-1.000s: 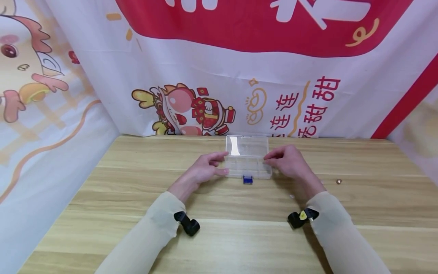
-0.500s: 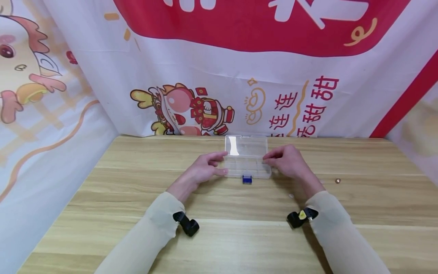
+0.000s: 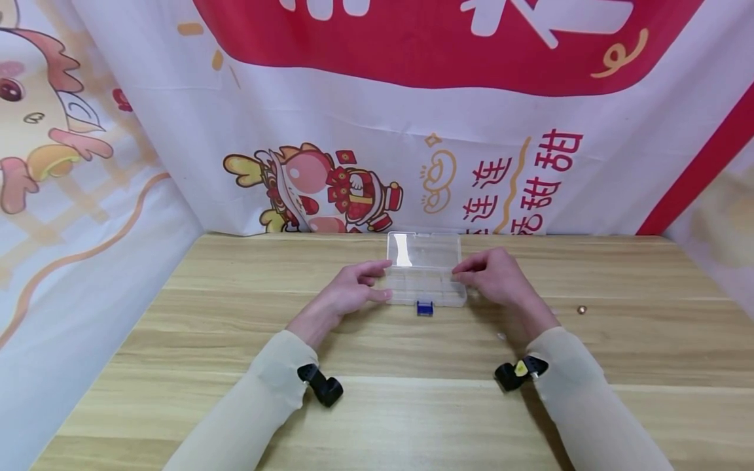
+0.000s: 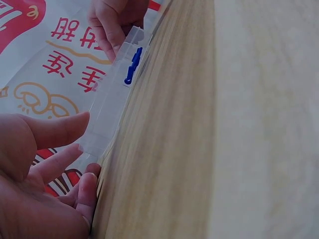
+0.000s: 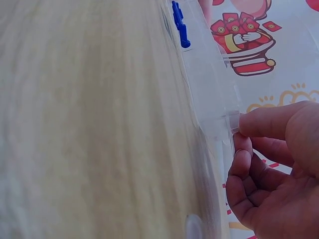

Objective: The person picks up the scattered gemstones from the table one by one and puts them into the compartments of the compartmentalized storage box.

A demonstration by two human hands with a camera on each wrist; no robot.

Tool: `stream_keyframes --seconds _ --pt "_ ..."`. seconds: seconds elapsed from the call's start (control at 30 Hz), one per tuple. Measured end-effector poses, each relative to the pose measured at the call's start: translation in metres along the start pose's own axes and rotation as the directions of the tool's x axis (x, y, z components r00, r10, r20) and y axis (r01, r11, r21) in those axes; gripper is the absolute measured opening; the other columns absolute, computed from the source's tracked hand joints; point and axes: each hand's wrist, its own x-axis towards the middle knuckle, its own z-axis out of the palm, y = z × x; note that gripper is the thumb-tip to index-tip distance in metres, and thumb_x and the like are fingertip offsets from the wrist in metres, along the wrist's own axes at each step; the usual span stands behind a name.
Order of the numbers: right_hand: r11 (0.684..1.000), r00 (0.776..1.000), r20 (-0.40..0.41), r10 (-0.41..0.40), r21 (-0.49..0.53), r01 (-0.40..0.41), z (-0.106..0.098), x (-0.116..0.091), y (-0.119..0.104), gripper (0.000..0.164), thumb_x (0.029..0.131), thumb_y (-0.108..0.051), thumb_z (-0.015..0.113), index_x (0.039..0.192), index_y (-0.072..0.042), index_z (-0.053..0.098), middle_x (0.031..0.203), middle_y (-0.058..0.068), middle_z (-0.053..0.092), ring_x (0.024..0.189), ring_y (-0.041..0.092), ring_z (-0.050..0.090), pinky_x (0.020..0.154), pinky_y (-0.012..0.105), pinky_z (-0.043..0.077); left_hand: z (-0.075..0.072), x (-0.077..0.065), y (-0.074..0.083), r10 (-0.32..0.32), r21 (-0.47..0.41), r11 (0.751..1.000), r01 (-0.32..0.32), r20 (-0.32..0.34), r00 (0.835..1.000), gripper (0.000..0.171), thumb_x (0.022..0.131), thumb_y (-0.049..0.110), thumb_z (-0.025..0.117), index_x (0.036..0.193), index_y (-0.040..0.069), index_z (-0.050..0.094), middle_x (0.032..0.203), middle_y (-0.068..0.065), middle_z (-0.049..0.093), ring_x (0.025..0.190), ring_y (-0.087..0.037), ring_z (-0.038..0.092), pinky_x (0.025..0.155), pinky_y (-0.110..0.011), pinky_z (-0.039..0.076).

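Note:
A clear plastic compartment box point(image 3: 425, 288) with a blue latch point(image 3: 425, 308) lies on the table, its clear lid point(image 3: 432, 250) raised at the back. At the box's left end is my left hand point(image 3: 351, 288), thumb and forefinger fairly straight and touching its edge. My right hand point(image 3: 493, 276) is at the right end, thumb and forefinger pinching a small clear plastic piece point(image 5: 234, 121) against the box wall. Whether that piece is separate from the box is hard to tell. The right hand's other fingers are curled. No contents are discernible in the compartments.
A small copper-coloured bead-like object point(image 3: 582, 309) lies on the wooden table point(image 3: 412, 418) to the right. Nearer the right wrist is a small clear piece point(image 3: 501, 336). A printed cloth point(image 3: 353, 104) hangs behind the table's back edge.

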Motion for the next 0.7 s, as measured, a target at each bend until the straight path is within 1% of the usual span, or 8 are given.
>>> stream_keyframes --seconds 0.5,0.7 --pt "1.0 1.0 0.016 0.01 -0.016 -0.01 -0.0037 -0.0025 -0.0008 0.018 0.1 -0.018 0.073 0.116 -0.014 0.08 0.118 0.011 0.073 0.101 0.025 0.061 0.082 0.032 0.049 0.0011 0.0018 -0.0017 0.004 -0.003 1.0 -0.004 -0.006 1.0 0.067 0.091 0.009 0.08 0.151 0.031 0.06 0.153 -0.001 0.056 0.134 -0.026 0.048 0.121 -0.047 0.038" --pt "1.0 1.0 0.016 0.0 -0.025 0.001 -0.0034 -0.0038 -0.001 0.019 0.1 -0.018 0.073 0.117 -0.014 0.08 0.119 0.011 0.074 0.1 0.025 0.061 0.082 0.032 0.05 0.0011 0.0013 -0.0012 0.0 -0.001 1.0 0.0 -0.01 1.0 0.067 0.091 0.008 0.079 0.151 0.031 0.06 0.153 -0.002 0.056 0.134 -0.026 0.048 0.121 -0.047 0.038"
